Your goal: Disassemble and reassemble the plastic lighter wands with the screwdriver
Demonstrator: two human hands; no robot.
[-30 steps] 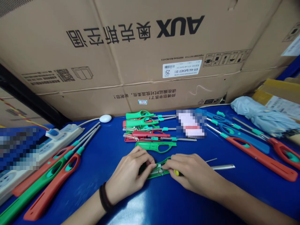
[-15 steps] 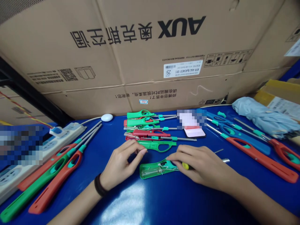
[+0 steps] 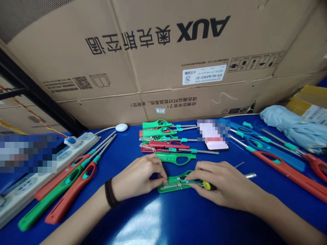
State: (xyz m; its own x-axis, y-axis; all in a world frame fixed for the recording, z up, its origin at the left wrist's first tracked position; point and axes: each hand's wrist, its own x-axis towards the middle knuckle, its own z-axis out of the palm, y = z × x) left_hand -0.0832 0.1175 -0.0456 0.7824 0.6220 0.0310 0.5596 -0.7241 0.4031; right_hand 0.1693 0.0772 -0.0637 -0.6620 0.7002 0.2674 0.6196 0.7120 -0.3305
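Note:
An opened green gas lighter (image 3: 170,186) lies on the blue table, its inside showing a clear tank, white wires and teal parts. My left hand (image 3: 145,173) has thumb and fingertips closed at the casing's left end. Over the right part of the lighter, my right hand (image 3: 222,182) pinches at the inner parts; its fingertips hide what they grip. A yellow-ended screwdriver (image 3: 207,185) is tucked under the same hand, with most of it covered. Just beyond lies a loose green casing half (image 3: 176,158).
Several lighters (image 3: 166,144), some opened, lie in a row behind. A phone (image 3: 216,145) is at their right. More long lighters (image 3: 74,190) lean on a power strip (image 3: 27,183) at left; others (image 3: 283,165) lie right. A cardboard box (image 3: 143,75) stands behind.
My left hand has moved right and down onto the lighter's left end. My right fingers have shifted slightly over the inner parts. The whole view has shifted a little.

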